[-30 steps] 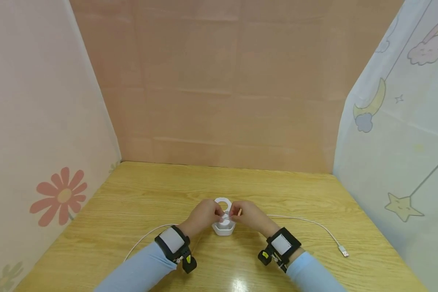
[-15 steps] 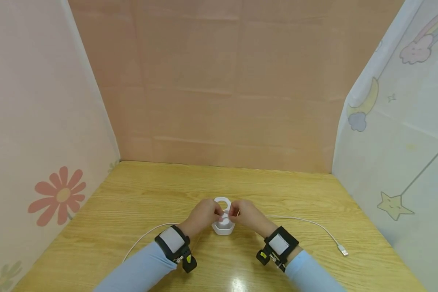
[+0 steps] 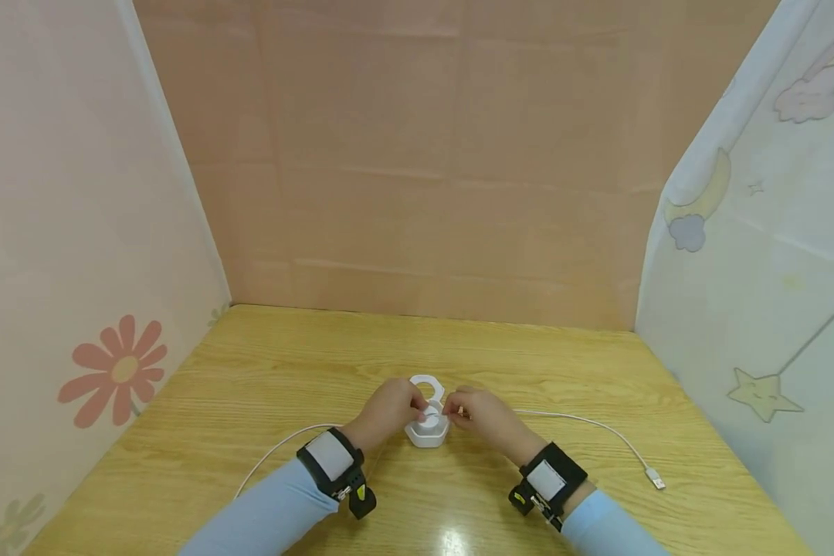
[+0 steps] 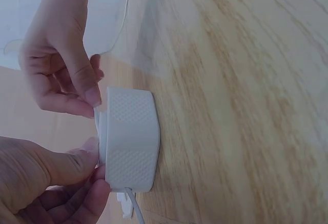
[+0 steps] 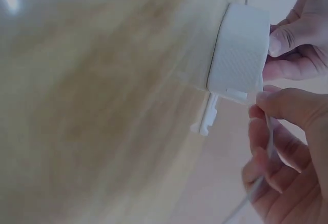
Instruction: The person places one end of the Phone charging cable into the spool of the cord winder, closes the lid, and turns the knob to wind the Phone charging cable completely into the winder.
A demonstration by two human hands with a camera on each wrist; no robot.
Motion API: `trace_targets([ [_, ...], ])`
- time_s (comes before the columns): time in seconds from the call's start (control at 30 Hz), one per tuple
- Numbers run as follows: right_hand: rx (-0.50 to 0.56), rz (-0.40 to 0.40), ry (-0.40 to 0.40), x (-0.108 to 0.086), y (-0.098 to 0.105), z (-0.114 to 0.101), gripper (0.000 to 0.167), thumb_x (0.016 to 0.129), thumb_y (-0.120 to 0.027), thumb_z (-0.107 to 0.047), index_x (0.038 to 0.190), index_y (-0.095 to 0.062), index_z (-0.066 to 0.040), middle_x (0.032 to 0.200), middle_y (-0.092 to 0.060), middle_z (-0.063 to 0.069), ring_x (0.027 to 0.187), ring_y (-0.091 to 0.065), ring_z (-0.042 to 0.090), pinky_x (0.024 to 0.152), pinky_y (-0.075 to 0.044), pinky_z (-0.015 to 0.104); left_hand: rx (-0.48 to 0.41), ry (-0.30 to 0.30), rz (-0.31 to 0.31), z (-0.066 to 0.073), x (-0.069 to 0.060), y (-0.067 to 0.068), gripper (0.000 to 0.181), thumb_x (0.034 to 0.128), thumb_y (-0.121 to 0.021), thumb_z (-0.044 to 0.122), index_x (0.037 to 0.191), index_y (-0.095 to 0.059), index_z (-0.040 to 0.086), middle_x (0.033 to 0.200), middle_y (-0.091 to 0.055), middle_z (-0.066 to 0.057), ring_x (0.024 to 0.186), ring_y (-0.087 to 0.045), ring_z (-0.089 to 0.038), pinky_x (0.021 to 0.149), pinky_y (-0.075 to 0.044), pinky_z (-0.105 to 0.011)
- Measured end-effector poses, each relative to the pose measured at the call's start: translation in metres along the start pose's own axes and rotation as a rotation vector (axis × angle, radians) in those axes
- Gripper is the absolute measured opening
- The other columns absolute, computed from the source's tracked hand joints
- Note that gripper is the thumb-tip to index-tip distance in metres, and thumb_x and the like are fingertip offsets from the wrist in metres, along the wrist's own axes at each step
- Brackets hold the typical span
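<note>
Near patterned cloth (image 3: 723, 309), USB plug (image 3: 655, 478) on table (image 3: 528, 355); right hand (image 3: 483, 417) overlaps cable (image 3: 577, 418).

At 9 o'clock the left hand (image 3: 387, 415) touches the white case (image 3: 427, 441); the right hand (image 3: 485, 421) sits at 3, a white ring (image 3: 427, 378) at 12, a white cable (image 3: 568, 417) curving toward 4.

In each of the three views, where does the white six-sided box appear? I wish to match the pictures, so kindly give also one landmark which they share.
Head: the white box is below the picture's centre, between the left hand and the right hand.
Left wrist: just left of and below centre.
Right wrist: in the upper right part.
Shared landmark: the left hand, touching the box in every view.
</note>
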State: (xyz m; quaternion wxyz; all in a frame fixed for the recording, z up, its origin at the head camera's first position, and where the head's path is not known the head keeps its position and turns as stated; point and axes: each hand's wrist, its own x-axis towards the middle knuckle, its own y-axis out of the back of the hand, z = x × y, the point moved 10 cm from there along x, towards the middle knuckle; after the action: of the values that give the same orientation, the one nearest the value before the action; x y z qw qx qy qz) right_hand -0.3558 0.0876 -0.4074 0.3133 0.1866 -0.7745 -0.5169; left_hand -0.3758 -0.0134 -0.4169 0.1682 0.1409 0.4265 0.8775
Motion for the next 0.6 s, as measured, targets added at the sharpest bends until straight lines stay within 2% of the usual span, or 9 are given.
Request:
trace_targets([
  [0.1,-0.15,0.045,0.12,0.001,0.005,-0.013,0.007,0.084,-0.074,-0.009,0.088,-0.071,-0.014,0.081,-0.059,-0.006,0.069,-0.056,0.004,0.06,-0.048,0.018,0.004,-0.001,-0.001,0.0,0.001,0.0,0.005,0.0813,-0.075,0.009,0.084,-0.075,0.005,0.079,-0.068,0.0,0.069,-0.053,-0.006,0.061,-0.046,-0.02],
  [0.23,-0.31,0.063,0.244,0.001,0.006,-0.025,0.009,0.082,-0.076,-0.013,0.086,-0.07,-0.017,0.081,-0.057,-0.005,0.064,-0.051,0.002,0.055,-0.044,0.015,0.003,0.003,-0.001,0.0,0.0,0.0,0.004,0.0807,-0.076,0.008,0.082,-0.075,0.004,0.077,-0.068,0.0,0.067,-0.052,-0.007,0.06,-0.045,-0.02],
  [0.4,-0.427,0.056,0.369,-0.002,0.001,-0.035,0.013,0.078,-0.079,-0.012,0.08,-0.068,-0.019,0.081,-0.055,-0.006,0.064,-0.046,0.001,0.052,-0.04,0.012,0.016,0.005,-0.002,0.001,0.0,0.0,0.005,0.0801,-0.077,0.008,0.082,-0.075,0.004,0.078,-0.069,0.0,0.068,-0.053,-0.007,0.06,-0.045,-0.02],
  [0.43,-0.417,0.043,0.37,-0.002,-0.001,-0.035,0.014,0.078,-0.078,-0.011,0.08,-0.068,-0.019,0.081,-0.055,-0.006,0.064,-0.047,0.001,0.052,-0.04,0.011,0.017,0.003,-0.002,0.002,-0.001,0.0,0.005,0.0802,-0.076,0.008,0.082,-0.075,0.004,0.078,-0.069,-0.001,0.068,-0.053,-0.007,0.06,-0.045,-0.021],
  [0.5,-0.334,-0.01,0.318,-0.002,-0.005,-0.028,0.012,0.08,-0.076,-0.009,0.082,-0.069,-0.019,0.083,-0.056,-0.006,0.067,-0.048,0.001,0.055,-0.041,0.011,0.018,0.002,-0.004,0.002,-0.001,0.001,0.005,0.0803,-0.076,0.008,0.083,-0.075,0.004,0.078,-0.069,-0.001,0.068,-0.053,-0.007,0.06,-0.046,-0.021],
  [0.53,-0.262,-0.042,0.267,-0.001,-0.007,-0.022,0.011,0.082,-0.075,-0.008,0.084,-0.069,-0.018,0.083,-0.057,-0.006,0.068,-0.049,0.001,0.057,-0.042,0.013,0.016,0.003,-0.005,0.003,-0.002,0.001,0.005,0.0804,-0.076,0.007,0.083,-0.075,0.003,0.078,-0.069,-0.001,0.068,-0.053,-0.007,0.06,-0.046,-0.021],
  [0.6,-0.067,-0.104,0.115,0.001,-0.011,-0.005,0.009,0.086,-0.071,-0.008,0.09,-0.067,-0.015,0.085,-0.059,-0.006,0.073,-0.053,0.003,0.061,-0.045,0.017,0.012,0.005,-0.005,0.003,-0.002,0.002,0.005,0.0804,-0.076,0.007,0.083,-0.075,0.003,0.078,-0.068,-0.001,0.068,-0.052,-0.008,0.061,-0.046,-0.022],
])
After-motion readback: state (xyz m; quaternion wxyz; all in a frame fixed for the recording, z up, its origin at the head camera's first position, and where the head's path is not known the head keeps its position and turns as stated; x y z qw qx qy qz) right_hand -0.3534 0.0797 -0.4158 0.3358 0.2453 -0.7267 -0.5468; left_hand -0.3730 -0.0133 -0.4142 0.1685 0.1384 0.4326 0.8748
